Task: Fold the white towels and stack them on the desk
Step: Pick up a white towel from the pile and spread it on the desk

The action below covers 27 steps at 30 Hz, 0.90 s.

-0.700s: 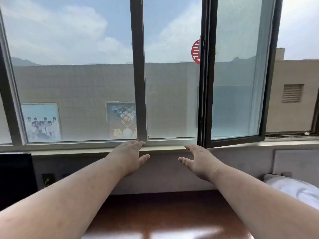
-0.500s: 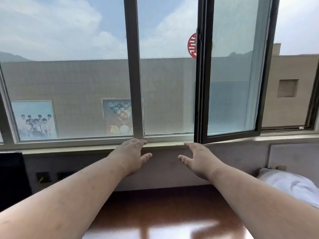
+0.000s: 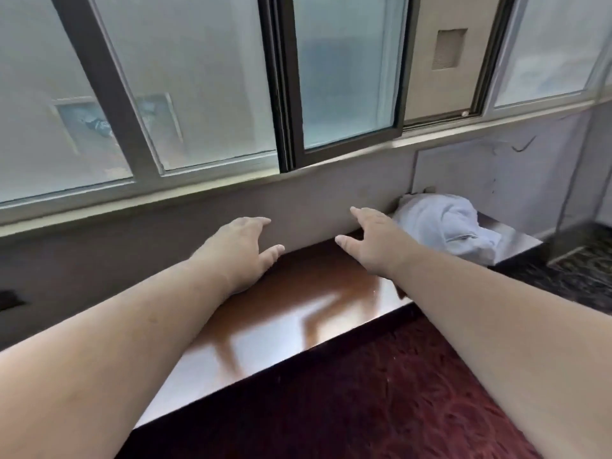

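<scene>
Towels (image 3: 445, 226) lie crumpled on the table (image 3: 298, 313) just right of the right hand (image 3: 371, 240), the nearer one; left hand (image 3: 243, 246) sits farther left; both empty, fingers spread flat

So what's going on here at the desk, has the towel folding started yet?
Not yet. A person reaches both bare arms out over the desk below the window. The left hand and right hand are open, fingers relaxed, and hold nothing. The white towels lie in a crumpled heap at the desk's far right end, just beyond the right hand, which does not visibly touch them. Nothing is folded or stacked.
</scene>
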Tool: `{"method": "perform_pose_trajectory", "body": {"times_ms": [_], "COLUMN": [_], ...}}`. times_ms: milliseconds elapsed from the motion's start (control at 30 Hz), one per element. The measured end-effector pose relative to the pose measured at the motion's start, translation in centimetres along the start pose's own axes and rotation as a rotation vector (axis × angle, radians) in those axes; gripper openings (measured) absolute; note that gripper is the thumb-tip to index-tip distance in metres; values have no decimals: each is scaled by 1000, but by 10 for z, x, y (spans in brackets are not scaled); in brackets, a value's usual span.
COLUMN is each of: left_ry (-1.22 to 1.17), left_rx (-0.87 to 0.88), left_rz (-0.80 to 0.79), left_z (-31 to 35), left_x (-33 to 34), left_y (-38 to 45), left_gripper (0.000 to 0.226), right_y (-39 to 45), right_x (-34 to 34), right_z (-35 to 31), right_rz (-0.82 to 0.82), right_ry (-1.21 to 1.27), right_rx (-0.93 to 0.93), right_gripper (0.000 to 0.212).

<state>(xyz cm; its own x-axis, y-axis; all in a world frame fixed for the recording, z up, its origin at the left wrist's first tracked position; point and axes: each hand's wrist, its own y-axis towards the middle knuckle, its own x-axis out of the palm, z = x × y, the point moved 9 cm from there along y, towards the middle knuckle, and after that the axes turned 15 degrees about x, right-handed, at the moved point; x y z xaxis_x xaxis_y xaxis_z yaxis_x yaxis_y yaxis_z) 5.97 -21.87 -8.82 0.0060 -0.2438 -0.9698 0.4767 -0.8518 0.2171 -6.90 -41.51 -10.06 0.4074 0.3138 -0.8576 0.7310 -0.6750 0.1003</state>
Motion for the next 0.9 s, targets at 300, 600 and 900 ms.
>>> {"method": "perform_pose_trajectory", "body": {"times_ms": [300,600,900], "left_ry": [-106,-224,-285], "left_rx": [196,183,34], "left_rz": [-123,-98,-98], "left_z": [136,269,308], "left_x": [128,211,278], "left_y": [90,206,284], "left_gripper": [68,67,70], "right_y": [-19,52,138], "right_x": [-8,-65,-67], "right_z": [226,391,475], "right_rz": [24,33,3], "right_ry": [36,45,114], "right_rx": [343,435,430], "right_gripper": [72,75,81]}}
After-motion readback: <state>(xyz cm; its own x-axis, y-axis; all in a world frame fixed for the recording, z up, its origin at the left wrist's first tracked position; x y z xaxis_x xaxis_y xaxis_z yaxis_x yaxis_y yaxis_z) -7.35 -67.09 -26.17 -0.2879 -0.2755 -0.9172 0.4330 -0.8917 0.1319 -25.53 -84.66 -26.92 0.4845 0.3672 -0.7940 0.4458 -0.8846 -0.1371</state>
